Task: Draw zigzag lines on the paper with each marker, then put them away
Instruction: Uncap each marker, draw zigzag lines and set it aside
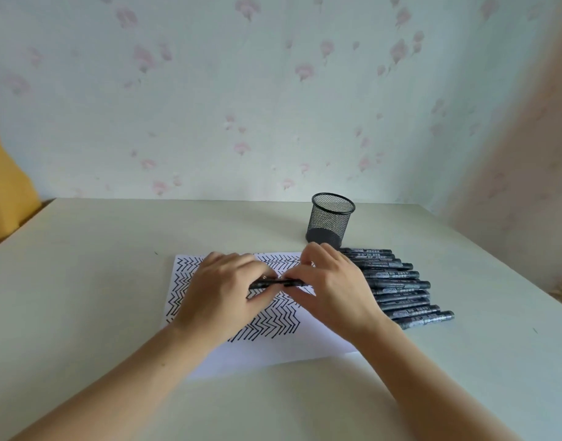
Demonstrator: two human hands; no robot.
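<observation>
Both hands met over the paper [273, 348], the left hand [222, 291] and the right hand [334, 291] each pinching an end of one black marker [275, 283] held level just above the zigzag lines. Beside the right hand a row of markers [400, 289] lay on the desk [98, 265], and the mesh pen cup [330, 221] stood upright just behind them.

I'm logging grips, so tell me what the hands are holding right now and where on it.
Both hold one black marker level over the paper: left hand pinches its left end, right hand its right end.
</observation>
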